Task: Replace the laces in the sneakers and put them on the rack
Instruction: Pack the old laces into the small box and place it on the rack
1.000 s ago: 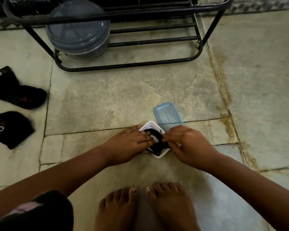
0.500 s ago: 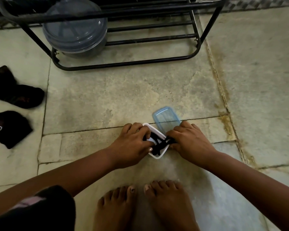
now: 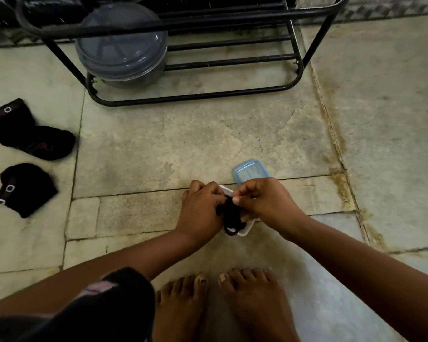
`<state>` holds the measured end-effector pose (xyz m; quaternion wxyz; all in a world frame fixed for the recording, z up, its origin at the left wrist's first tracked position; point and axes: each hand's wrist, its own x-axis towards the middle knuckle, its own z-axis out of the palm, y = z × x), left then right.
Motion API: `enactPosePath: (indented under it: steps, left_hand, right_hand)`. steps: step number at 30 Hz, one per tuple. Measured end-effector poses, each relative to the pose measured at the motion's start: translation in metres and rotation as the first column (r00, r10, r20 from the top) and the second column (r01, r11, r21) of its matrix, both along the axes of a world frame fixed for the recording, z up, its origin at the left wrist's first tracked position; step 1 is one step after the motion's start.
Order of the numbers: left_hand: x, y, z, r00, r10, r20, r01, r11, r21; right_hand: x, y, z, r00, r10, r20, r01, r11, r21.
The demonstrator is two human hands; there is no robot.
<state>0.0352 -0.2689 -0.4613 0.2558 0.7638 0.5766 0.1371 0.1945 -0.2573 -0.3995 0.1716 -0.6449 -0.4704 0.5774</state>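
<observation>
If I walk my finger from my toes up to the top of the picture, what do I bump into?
Bare feet → white box with the black laces that both hands pinch → blue lid → bare floor → black rack.

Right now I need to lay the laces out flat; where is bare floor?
Bare floor lies between the rack and the hands, and right of the blue lid. Crowded: socks at left, both hands over the white box.
</observation>
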Motion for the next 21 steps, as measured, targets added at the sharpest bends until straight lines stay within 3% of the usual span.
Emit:
enactPosePath:
  steps: [6, 10, 16, 21]
  left_hand:
    - [-0.005, 0.001, 0.009, 0.999, 0.036, 0.034, -0.033, 0.995, -0.091]
    - [-0.013, 0.003, 0.011, 0.976, 0.112, 0.189, -0.100, 0.992, -0.073]
    - [-0.017, 0.005, 0.002, 0.979, 0.018, 0.202, 0.031, 0.970, -0.240]
    - [-0.013, 0.008, 0.000, 0.987, 0.093, 0.132, -0.056, 0.964, -0.260]
  right_hand:
    - [-0.009, 0.001, -0.008, 0.908, 0.266, 0.324, -0.318, 0.941, 0.119]
    - [-0.015, -0.001, -0.014, 0.806, 0.332, 0.490, -0.481, 0.849, 0.218]
    - [-0.018, 0.002, -0.024, 0.731, 0.450, 0.514, -0.605, 0.776, 0.182]
    - [-0.014, 0.004, -0.018, 0.668, 0.619, 0.413, -0.718, 0.683, 0.136]
